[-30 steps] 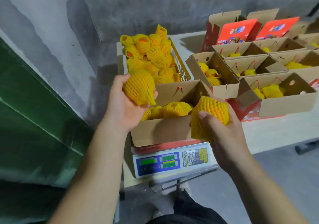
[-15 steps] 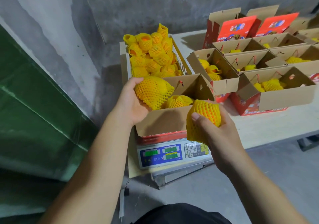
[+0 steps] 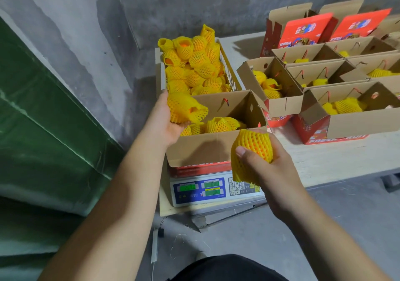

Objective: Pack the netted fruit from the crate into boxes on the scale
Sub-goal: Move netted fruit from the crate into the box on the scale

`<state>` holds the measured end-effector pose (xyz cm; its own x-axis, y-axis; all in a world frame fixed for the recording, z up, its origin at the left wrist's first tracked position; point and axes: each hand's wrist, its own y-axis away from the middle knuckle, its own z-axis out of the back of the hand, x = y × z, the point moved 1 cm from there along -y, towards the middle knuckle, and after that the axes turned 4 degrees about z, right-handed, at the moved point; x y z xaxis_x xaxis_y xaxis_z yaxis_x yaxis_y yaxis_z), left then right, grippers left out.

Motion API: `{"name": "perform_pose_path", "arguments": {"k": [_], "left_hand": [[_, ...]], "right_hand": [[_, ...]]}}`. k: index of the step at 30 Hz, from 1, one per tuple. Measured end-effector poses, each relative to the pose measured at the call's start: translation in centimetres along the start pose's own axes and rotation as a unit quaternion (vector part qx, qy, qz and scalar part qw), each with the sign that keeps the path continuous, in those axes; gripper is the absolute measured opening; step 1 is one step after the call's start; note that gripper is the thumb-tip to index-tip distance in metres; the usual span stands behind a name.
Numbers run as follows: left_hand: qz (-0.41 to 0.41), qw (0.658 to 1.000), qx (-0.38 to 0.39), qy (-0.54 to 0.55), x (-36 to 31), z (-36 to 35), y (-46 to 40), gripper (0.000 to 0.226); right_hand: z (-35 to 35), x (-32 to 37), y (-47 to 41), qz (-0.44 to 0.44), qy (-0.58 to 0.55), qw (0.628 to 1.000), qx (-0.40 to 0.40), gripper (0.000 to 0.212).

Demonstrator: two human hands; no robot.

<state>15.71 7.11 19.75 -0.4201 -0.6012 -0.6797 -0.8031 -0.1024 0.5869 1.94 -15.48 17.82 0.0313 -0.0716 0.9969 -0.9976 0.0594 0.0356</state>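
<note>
Backdrop: rough grey concrete wall (image 3: 194, 4) is seen behind the bench, with a green tarp (image 3: 43, 118) draped down the left side.
Bench: a pale wooden table (image 3: 324, 161) is laid along the wall, scale at its near left end, crate behind it.
Crate: a yellow slatted crate (image 3: 230, 73) is heaped above its rim with netted fruit (image 3: 194, 68), each piece sleeved in yellow foam mesh, orange skin glimpsed through the holes and open sleeve ends.
Box on the scale: a brown cardboard box (image 3: 207, 148) with flaps raised is set on the scale (image 3: 216, 191); several netted pieces are already lying in its bottom, and a red printed band is visible at its base.
Left hand: the left hand (image 3: 162, 118) is cupped, palm up, around a netted fruit in the left hand (image 3: 184, 107), held over the box's left end; its flared sleeve mouth is pointed right, a patch of orange exposed.
Right hand: the right hand (image 3: 266, 166) is wrapped around a second netted fruit (image 3: 252, 148), thumb pressed across the mesh, held in front of the box's near right corner, above the scale keypad.
Scale: three green displays are lit; the digits cannot be read.
Further boxes: open boxes on the table (image 3: 346, 112) are lined up to the right, yellow sleeves showing inside, and red printed lids (image 3: 307, 27) are stood up at the back.
</note>
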Motion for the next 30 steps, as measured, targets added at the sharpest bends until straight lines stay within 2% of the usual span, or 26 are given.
{"name": "perform_pose_path", "arguments": {"k": [3,7,9,12,14,16,20,25,28,30], "left_hand": [[-0.06,0.988,-0.062,-0.126,0.1,-0.6,-1.7,0.03],[-0.135,0.927,-0.105,-0.334,0.4,-2.4,-3.0,0.051],[-0.184,0.916,-0.102,-0.341,0.7,-2.7,-1.9,0.047],[-0.26,0.92,-0.061,-0.288,2.2,-1.2,2.4,0.028],[-0.242,0.934,0.0,-0.264,4.2,0.5,5.8,0.017],[-0.196,0.934,0.063,-0.292,5.9,1.7,8.4,0.017],[-0.18,0.877,0.16,-0.416,6.8,2.6,10.8,0.02],[-0.205,0.865,0.188,-0.418,6.1,2.6,12.7,0.023],[-0.203,0.874,0.203,-0.392,6.4,2.9,13.2,0.027],[-0.193,0.883,0.22,-0.368,6.6,3.0,13.5,0.029]], "right_hand": [[0.5,0.0,0.2,0.001,0.005,1.0,0.004,0.052],[0.9,-0.3,0.6,-0.01,0.005,1.0,0.009,0.05],[1.3,-0.5,0.8,-0.013,0.003,1.0,0.014,0.052],[1.9,-0.9,1.1,-0.019,-0.003,1.0,0.011,0.05],[2.0,-1.1,1.1,-0.026,-0.007,1.0,0.011,0.044],[1.7,-0.9,1.0,-0.02,-0.008,1.0,0.016,0.042],[0.6,-0.2,0.5,0.005,-0.015,0.999,0.043,0.057],[-0.5,0.3,-0.3,0.034,-0.016,0.997,0.062,0.056],[-0.6,0.5,-0.4,0.042,-0.042,0.996,0.068,0.056],[-0.5,0.5,-0.4,0.043,-0.05,0.994,0.084,0.063]]}}
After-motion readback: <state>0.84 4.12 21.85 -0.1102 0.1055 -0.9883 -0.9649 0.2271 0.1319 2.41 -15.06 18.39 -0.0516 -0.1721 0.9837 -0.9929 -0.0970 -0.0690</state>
